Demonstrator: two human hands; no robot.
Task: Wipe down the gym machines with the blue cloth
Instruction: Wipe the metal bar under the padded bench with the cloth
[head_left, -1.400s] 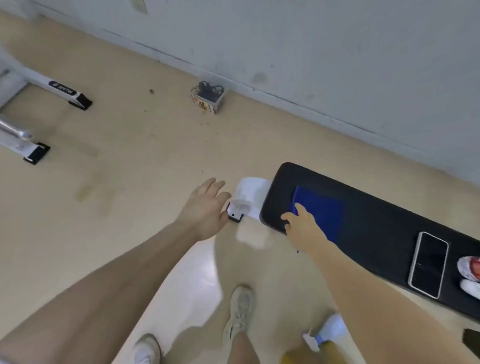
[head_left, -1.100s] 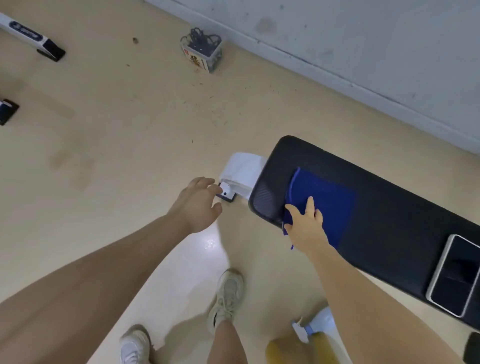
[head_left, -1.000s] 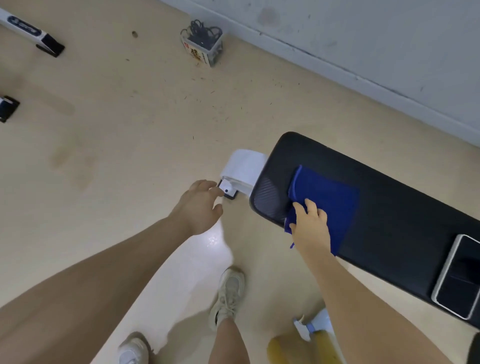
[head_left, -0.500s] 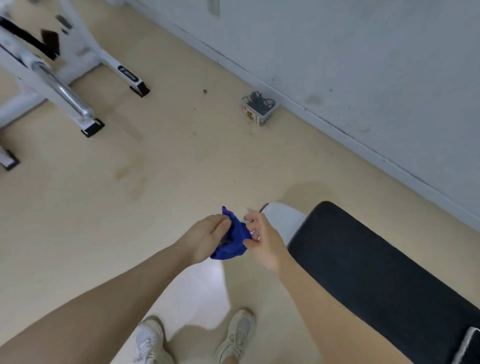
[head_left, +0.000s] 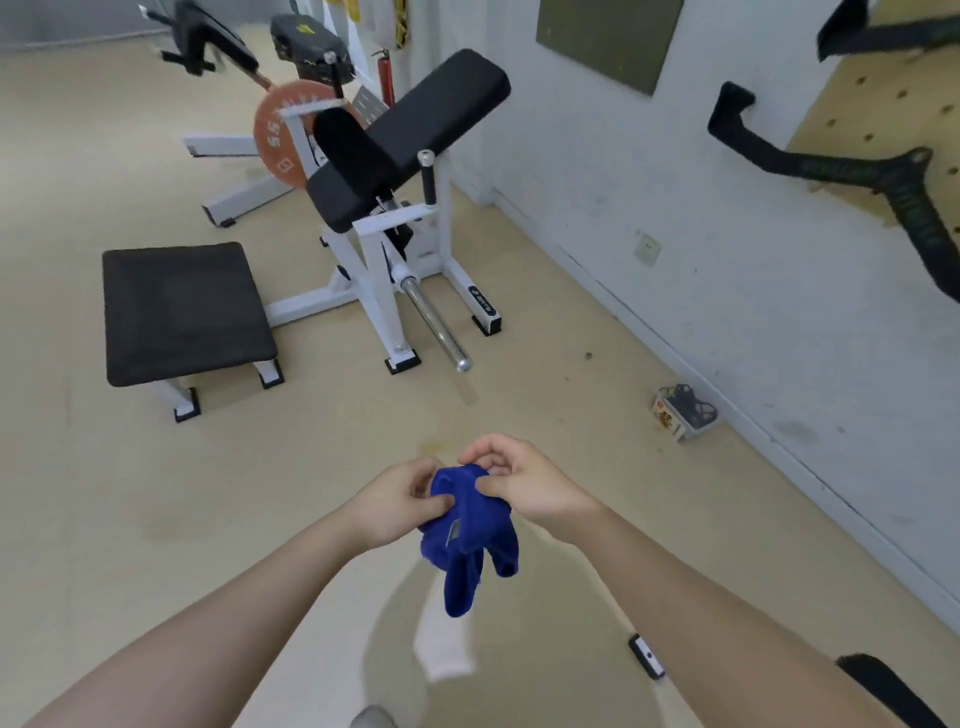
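The blue cloth (head_left: 467, 530) hangs crumpled in the air in front of me, above the floor. My left hand (head_left: 397, 501) pinches its left side and my right hand (head_left: 519, 480) pinches its top right. Ahead stands a white-framed gym machine with black pads (head_left: 405, 130) and an orange weight plate (head_left: 283, 132). A low black padded seat (head_left: 182, 312) belongs to it on the left. The end of the black bench (head_left: 878, 680) I stood at shows at the bottom right.
A small box of black clips (head_left: 683, 413) sits on the floor by the white wall. A chrome bar (head_left: 434, 325) sticks out low from the machine. Black handles (head_left: 841, 171) hang on a pegboard at the right. Beige floor lies between me and the machine.
The cloth came off the black bench and both hands now hold it. My view has swung up and left from the bench to the white machine.
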